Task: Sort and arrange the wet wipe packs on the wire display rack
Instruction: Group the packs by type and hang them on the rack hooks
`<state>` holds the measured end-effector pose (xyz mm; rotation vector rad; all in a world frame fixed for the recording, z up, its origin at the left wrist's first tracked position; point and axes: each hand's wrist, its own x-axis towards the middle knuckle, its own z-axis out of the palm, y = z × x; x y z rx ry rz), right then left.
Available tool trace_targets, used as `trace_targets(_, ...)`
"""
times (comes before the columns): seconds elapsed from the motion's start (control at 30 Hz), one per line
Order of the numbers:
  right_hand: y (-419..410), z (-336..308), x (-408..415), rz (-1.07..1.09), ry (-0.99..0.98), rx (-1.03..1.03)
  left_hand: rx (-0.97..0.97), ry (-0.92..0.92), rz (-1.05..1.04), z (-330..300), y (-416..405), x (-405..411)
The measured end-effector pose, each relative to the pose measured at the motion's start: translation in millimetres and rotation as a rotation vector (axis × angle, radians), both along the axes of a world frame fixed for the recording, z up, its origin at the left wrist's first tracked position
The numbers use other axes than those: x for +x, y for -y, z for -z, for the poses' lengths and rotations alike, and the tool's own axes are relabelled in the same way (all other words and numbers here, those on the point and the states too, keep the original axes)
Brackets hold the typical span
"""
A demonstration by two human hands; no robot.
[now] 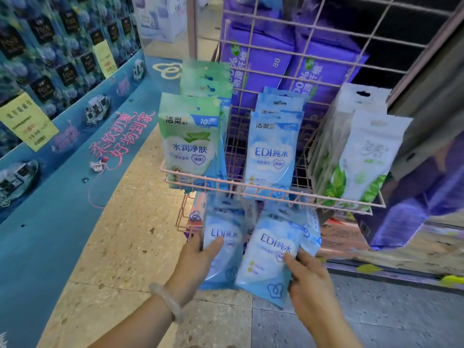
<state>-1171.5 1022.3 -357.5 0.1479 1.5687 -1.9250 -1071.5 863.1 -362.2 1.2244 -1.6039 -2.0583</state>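
Note:
A pink wire rack basket (263, 190) holds three upright rows of wet wipe packs: green packs (188, 144) at the left, blue EDI packs (272, 149) in the middle, white leaf-print packs (361, 156) at the right. Below the basket's front rail, my left hand (198, 262) grips a blue EDI pack (223, 247), thumb across its face. My right hand (308, 277) grips another blue EDI pack (268, 262), with more blue packs (312, 234) bunched behind it. Both held packs are slightly blurred.
Large purple tissue packs (266, 59) stand behind the wire grid back panel (326, 46). A blue promotional display stand (62, 101) with yellow price tags runs along the left. A lower pink wire shelf (185, 217) sits under the basket. Speckled floor lies below.

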Motion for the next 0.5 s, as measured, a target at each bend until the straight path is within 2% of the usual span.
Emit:
trace_targets(0.07, 5.2, -4.4, 12.9, -0.055, -0.036, 0.079, 0.028, 0.015, 0.076, -0.9, -13.8, 11.3)
trace_targets(0.17, 18.2, -10.5, 35.3, -0.094, -0.199, 0.218, 0.105, -0.027, 0.06, -7.4, -35.1, 16.8)
trace_targets(0.33, 17.0, -43.0, 41.8, -0.192, -0.3, 0.087, 0.033, -0.147, 0.023, -29.7, -47.3, 16.0)
trace_targets(0.5, 8.8, -82.9, 27.5, -0.257, -0.42, -0.107, 0.011, -0.396, 0.156, -73.2, -40.6, 5.0)
